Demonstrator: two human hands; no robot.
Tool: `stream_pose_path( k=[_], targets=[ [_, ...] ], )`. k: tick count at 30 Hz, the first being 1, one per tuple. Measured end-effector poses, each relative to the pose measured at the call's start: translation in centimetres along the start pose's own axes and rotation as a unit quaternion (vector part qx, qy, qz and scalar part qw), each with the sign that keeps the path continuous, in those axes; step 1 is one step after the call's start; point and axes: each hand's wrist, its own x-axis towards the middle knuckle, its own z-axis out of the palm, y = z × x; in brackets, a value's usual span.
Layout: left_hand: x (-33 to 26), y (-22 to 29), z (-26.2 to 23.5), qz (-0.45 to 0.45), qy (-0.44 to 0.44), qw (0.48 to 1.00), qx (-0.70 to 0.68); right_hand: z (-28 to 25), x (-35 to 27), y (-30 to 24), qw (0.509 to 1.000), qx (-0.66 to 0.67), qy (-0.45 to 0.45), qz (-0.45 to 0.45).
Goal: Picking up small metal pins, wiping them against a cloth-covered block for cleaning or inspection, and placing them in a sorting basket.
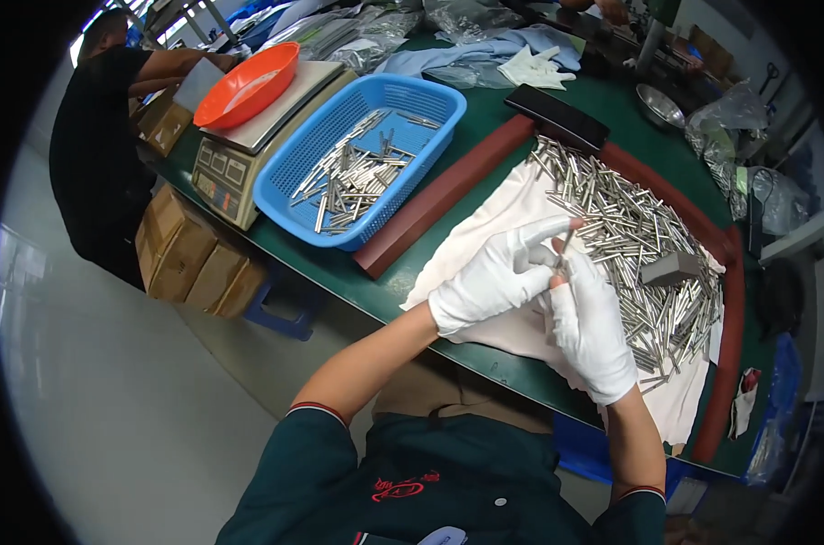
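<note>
My left hand (496, 280), in a white glove with bare fingertips showing, meets my right hand (595, 334) over the near side of a white cloth (474, 238). Between their fingertips is a thin metal pin (568, 243), held upright at a slant; both hands are closed around it, though the fingers partly hide its lower end. Just beyond and to the right of the hands, a large heap of similar silvery metal pins (625, 213) is spread over the cloth. A grey rectangular block (670, 269) rests on top of that heap.
Dark red bars (448, 195) border the cloth, with a black phone (557, 116) across their corner. Left of them stands a blue plastic basket (353, 238) holding more pins. Beside it is a scale (226, 182) carrying an orange dish (248, 86). A person (99, 154) works at far left.
</note>
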Motion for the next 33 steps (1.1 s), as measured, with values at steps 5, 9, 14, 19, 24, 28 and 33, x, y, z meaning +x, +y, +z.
stream_pose_path(
  k=[5,9,14,19,24,28,33],
  targets=[
    [-1.1,2.5,-0.7,-0.022,0.141,0.988,-0.06,-2.2,-0.7,-0.3,0.988,-0.134,-0.065,-0.031],
    [-3.4,5.8,-2.2,0.08,0.225,0.963,0.124,-3.2,-1.9,-0.1,0.987,-0.114,-0.091,-0.06],
    [-4.0,7.1,-8.1,0.099,0.27,0.882,0.375,-2.3,-4.3,0.4,0.944,-0.296,-0.09,-0.113],
    [-4.0,7.8,-12.4,-0.063,0.268,0.76,0.589,-1.5,-4.9,1.2,0.968,-0.175,-0.175,-0.051],
    [-3.7,6.3,-16.1,-0.153,0.186,0.649,0.722,-0.5,-4.2,1.1,0.975,-0.207,-0.074,-0.029],
    [-3.7,5.5,-17.0,-0.21,0.163,0.639,0.722,-0.9,-4.8,0.9,0.966,-0.217,-0.118,-0.075],
    [-4.9,6.7,-16.0,-0.12,0.249,0.604,0.747,-2.7,-5.6,1.0,0.986,-0.09,-0.114,-0.085]
  ],
)
